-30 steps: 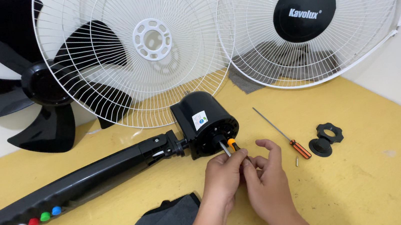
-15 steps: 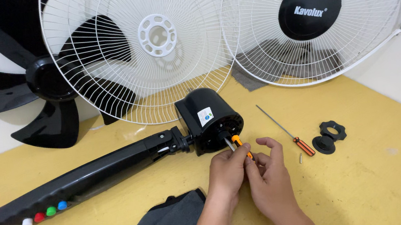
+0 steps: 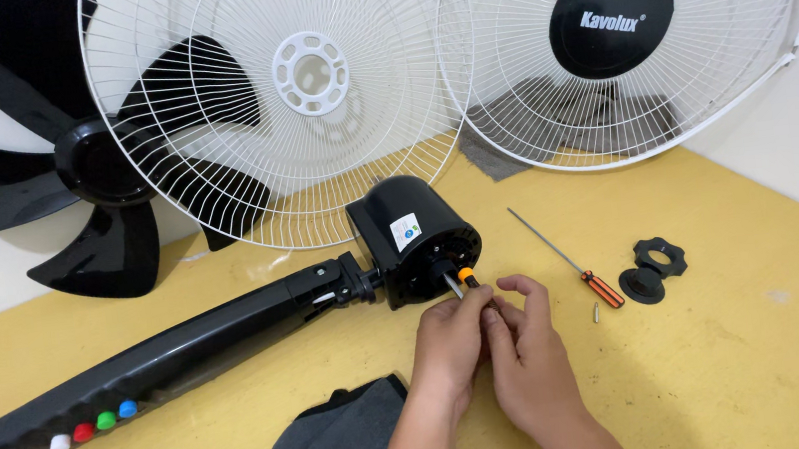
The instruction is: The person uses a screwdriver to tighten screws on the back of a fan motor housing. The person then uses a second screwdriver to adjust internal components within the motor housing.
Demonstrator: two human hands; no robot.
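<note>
- Left hand (image 3: 448,341) reaches up from the near edge, fingers curled shut around a small orange-handled screwdriver (image 3: 467,277) whose tip meets the motor housing (image 3: 416,238).
- Right hand (image 3: 526,350) lies just right of it, touching, fingers bent onto the same tool.
- Farther right lies a second screwdriver (image 3: 569,260).

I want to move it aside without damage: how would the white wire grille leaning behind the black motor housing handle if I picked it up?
The white wire grille is probably light for its size, being mostly open wire. The thin spokes may flex or bend if squeezed, so the rim seems the safer hold. Round and only leaning on edge, it could roll or tip if nudged.
</note>
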